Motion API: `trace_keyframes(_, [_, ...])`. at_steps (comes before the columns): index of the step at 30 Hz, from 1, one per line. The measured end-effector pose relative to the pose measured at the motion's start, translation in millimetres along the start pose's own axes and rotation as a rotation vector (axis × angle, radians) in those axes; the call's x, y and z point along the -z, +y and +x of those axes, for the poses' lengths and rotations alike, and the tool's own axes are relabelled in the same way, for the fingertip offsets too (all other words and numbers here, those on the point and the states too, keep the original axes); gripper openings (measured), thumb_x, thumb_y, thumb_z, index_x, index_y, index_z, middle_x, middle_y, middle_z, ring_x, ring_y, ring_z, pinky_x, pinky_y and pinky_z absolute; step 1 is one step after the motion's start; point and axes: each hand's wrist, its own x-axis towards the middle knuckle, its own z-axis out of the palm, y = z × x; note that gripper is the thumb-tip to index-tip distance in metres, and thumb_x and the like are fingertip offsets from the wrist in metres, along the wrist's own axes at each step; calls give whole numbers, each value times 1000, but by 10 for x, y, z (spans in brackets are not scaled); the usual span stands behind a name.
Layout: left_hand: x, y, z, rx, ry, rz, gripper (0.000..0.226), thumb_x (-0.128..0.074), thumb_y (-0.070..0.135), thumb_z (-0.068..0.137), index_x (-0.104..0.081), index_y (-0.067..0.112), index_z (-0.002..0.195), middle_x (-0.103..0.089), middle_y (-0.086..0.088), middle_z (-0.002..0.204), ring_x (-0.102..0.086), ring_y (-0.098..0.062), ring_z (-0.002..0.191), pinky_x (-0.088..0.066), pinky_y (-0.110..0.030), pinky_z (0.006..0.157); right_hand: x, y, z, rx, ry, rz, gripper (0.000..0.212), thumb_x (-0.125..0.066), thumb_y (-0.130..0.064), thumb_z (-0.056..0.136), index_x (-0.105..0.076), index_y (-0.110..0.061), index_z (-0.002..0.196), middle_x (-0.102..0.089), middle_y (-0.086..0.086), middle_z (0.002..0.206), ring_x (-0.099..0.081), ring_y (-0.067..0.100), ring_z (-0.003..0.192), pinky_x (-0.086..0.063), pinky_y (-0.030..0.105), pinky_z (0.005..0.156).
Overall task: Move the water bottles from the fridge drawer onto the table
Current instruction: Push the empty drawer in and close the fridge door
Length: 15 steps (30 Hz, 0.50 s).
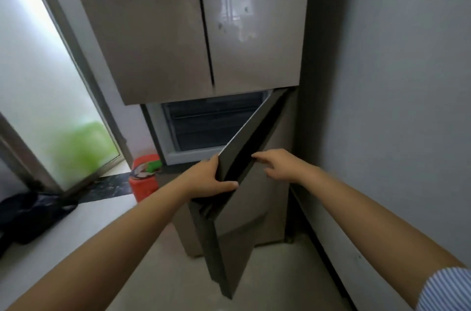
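A tall taupe fridge [178, 50] fills the middle of the view. Its lower right door [244, 198] stands swung open toward me. Behind it, dark drawers [211, 124] show in the lower compartment. My left hand [209, 178] grips the top corner edge of the open door. My right hand [277, 165] rests on the door's top edge, fingers loosely curved. No water bottles and no table are visible.
A red container [144, 180] with a green cap stands on the floor left of the fridge. A dark bag [30, 214] lies at the left. A frosted glass door [46, 96] is on the left, a grey wall [395, 106] close on the right.
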Motion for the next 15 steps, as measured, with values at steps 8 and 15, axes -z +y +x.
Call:
trace_keyframes(8, [416,-894,178,100,260,356,57,-42,35,98,-24,15,149,-26,-4,155,-29,-22,141,-29,-32,113,-254,-364,876,167,175,-205,55,-43,-13,93,-24,-15,145,-25,8,152,-21,23,142,-24,32,115])
trace_keyframes(15, [723,-1426,808,249,344,456,60,-53,39,91,-36,15,143,-38,-4,149,-35,-21,138,-28,-35,114,-245,-389,1741,263,123,-429,64,-44,-13,92,-12,-21,148,1,2,159,2,20,147,-2,48,119])
